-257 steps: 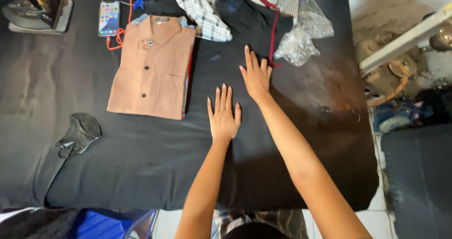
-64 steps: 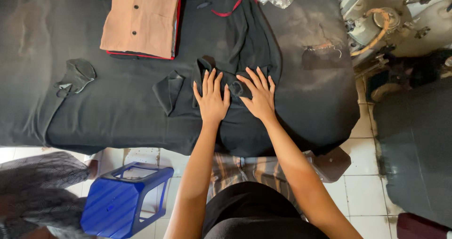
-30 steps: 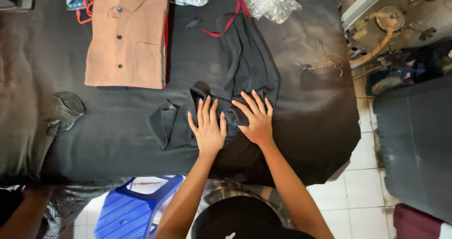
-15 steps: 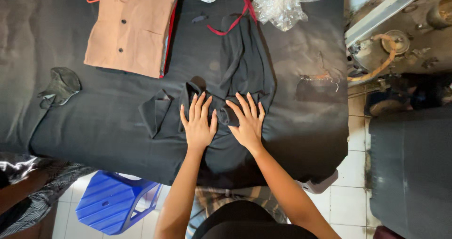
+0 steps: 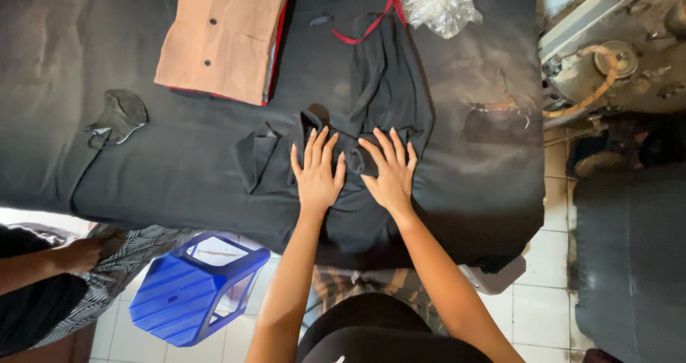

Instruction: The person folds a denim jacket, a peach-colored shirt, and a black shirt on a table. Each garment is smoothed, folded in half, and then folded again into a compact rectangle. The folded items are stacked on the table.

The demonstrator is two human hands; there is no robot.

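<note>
Black-covered surface [image 5: 107, 184]. Black garment [image 5: 386, 106] spread at centre, running toward 12 o'clock: soft, limp, light, probably creases easily; best taken at collar or hem edges. Left hand [image 5: 316, 177] and right hand [image 5: 389, 173]: flat, fingers spread, pressing it, gripping nothing.

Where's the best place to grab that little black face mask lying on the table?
Probably by an ear loop of the black face mask, coming from above. The loops lie thin and loose at its lower left edge on the black table, easy to pinch without crushing the cupped middle.

Folded tan shirt [image 5: 223, 34] upper left; dark face mask [image 5: 120, 114] left; crumpled plastic bag [image 5: 444, 2] top; blue stool [image 5: 196, 288] below table.
</note>
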